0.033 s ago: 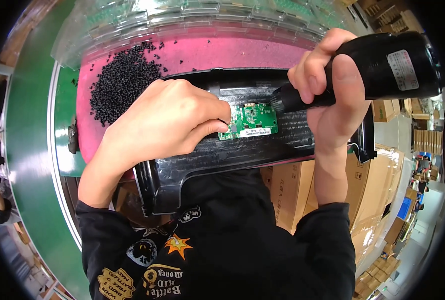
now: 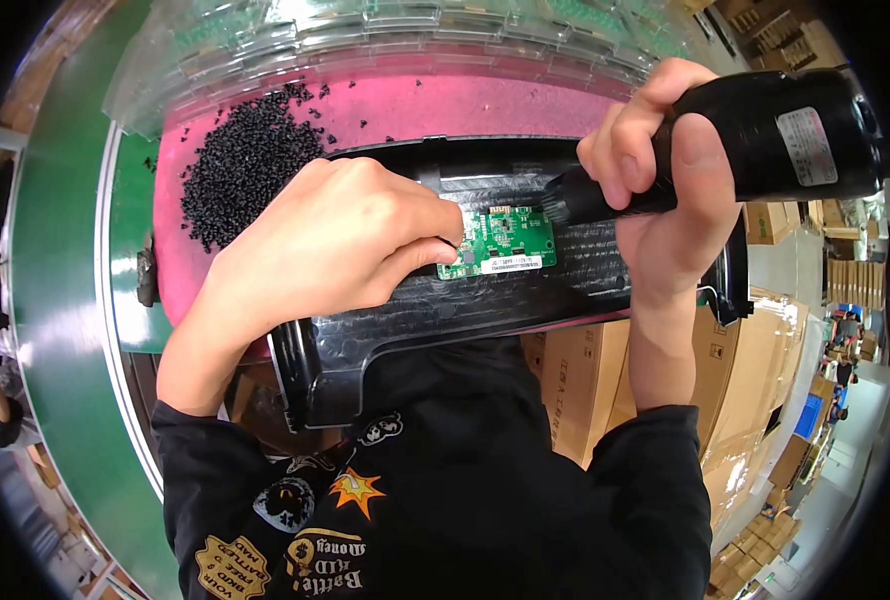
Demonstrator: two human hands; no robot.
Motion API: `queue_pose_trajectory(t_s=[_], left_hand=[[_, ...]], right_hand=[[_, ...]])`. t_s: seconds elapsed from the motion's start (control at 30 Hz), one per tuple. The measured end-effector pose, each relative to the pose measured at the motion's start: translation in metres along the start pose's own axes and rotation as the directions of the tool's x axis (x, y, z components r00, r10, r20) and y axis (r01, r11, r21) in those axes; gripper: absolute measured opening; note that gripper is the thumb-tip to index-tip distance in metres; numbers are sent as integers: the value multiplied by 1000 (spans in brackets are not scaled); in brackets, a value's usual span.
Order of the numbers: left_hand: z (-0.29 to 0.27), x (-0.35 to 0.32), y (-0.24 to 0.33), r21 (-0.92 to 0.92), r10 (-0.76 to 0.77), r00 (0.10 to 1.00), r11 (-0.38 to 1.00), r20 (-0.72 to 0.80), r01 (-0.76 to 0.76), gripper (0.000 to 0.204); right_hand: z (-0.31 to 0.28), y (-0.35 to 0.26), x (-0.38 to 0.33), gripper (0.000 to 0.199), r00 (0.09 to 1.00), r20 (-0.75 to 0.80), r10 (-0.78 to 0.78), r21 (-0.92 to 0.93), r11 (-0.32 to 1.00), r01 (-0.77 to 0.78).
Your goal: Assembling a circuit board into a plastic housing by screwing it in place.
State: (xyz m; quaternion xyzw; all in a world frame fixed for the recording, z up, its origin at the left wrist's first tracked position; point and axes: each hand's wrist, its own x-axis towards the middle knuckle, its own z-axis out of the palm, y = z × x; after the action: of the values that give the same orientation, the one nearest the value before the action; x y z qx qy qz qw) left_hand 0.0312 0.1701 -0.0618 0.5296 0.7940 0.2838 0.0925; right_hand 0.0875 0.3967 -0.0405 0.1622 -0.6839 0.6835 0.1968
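**Tool presented at two o'clock corner of green circuit board (image 2: 510, 236)**

Location: the board lies inside a black housing (image 2: 445, 312), near mid-length, with its pale label strip (image 2: 512, 264) toward six o'clock. The housing rests partly on a pink mat (image 2: 485, 105). A pile of small black pieces (image 2: 240, 165), apparently screws, lies at ten o'clock from the board.

Step in hand: judged to be fastening at the board's two o'clock corner, with the opposite side steadied. Whether a fastener is already seated there cannot be determined; the tool's nose covers the spot.

Next move: judged to call for a square, firm press at that corner, with the board prevented from creeping or turning. A slanted approach could slip onto nearby components.

Left hand (image 2: 340, 232): at nine o'clock of the board, fingers curled and drawn to a narrow pinch against the thumb, tips at the board's edge. Whether they grip the edge or a small piece cannot be told.

Right hand (image 2: 673, 235): fingers and thumb wrapped around a black handheld tool (image 2: 750, 130), apparently a powered driver, its nose pointing toward eight o'clock. Contact between nose and board is not verifiable.
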Motion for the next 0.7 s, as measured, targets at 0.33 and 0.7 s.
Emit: queue_pose_trajectory(t_s=[0.33, 0.7], left_hand=[[10, 5, -7, -208, 71, 984, 972, -165, -105, 15], [6, 1, -6, -259, 89, 973, 955, -214, -145, 20]], right_hand=[[-3, -39, 1, 41, 946, 267, -185, 485, 874, 33], [13, -39, -7, 49, 945, 215, -246, 450, 884, 128]])
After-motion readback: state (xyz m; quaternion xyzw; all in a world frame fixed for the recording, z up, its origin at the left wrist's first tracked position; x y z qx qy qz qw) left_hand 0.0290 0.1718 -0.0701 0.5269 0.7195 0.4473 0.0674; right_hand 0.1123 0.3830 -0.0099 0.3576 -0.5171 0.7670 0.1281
